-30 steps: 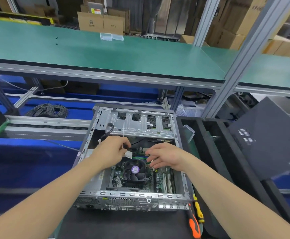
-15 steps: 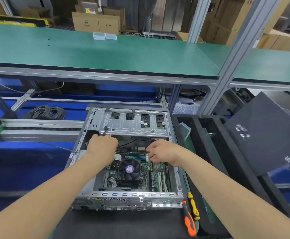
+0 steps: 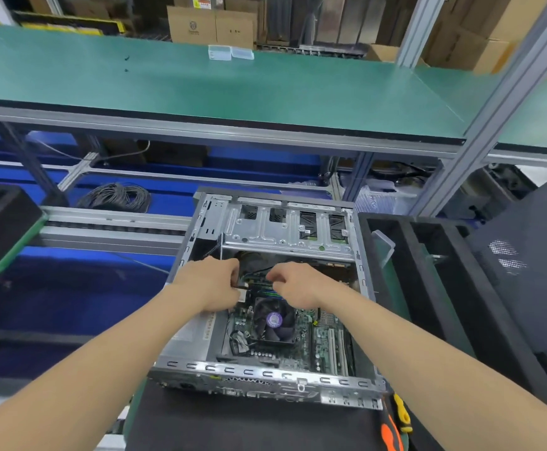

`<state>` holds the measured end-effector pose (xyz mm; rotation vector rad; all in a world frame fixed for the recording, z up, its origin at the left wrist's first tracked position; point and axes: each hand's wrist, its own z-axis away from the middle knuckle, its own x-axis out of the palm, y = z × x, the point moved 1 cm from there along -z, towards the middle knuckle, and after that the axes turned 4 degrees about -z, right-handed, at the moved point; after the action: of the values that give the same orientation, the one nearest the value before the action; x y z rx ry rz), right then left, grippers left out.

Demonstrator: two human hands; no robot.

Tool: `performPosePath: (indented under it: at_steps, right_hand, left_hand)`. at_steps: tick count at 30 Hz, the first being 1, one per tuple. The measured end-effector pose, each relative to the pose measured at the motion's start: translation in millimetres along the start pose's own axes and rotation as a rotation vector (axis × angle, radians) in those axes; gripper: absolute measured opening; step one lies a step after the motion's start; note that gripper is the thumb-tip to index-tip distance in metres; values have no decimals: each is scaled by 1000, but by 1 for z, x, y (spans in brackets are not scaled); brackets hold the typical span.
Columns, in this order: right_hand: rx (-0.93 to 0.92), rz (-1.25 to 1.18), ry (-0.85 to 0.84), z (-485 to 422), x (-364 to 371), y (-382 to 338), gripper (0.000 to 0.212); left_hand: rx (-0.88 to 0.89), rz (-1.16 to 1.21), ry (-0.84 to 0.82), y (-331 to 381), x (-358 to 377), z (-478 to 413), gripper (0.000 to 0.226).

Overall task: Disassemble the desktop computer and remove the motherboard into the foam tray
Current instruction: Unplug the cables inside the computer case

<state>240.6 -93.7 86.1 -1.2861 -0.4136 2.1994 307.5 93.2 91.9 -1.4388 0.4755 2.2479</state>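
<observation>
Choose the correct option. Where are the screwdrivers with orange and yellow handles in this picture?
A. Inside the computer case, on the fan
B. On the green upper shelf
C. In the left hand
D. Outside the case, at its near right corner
D: the screwdrivers lie outside the computer case, at its near right corner; neither hand touches them.

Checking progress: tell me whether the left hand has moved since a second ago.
Yes. The left hand has slid toward the right hand, judged against the cooling fan; the gap between them has narrowed.
</observation>
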Motion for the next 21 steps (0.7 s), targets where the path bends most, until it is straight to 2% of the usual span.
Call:
performPosePath:
  at_steps: [4, 7, 10, 14, 17, 19, 21]
  right_hand:
    - [7, 43, 25, -18, 10, -4, 44]
    - [93, 88, 51, -27, 15, 0, 41]
    - [135, 182, 35, -31, 20, 7, 36]
    - [85, 171, 74, -37, 25, 13, 43]
    - [14, 158, 98, -47, 27, 8, 41]
    - [-4, 180, 83, -57, 30, 0, 34]
    - [3, 220, 50, -68, 33, -7, 27]
  left_hand:
    - [-18, -61, 3, 0, 2, -1, 23]
    - [-75, 19, 163, 3, 4, -4, 12]
    - [-125, -12, 297, 4, 1, -7, 10]
    - [-130, 41, 334, -4, -4, -11, 12]
    - [-149, 29, 333, -11, -6, -11, 5]
    - [-157, -52, 381, -15, -9, -9, 17]
    - [-129, -220, 515, -20, -9, -8, 21]
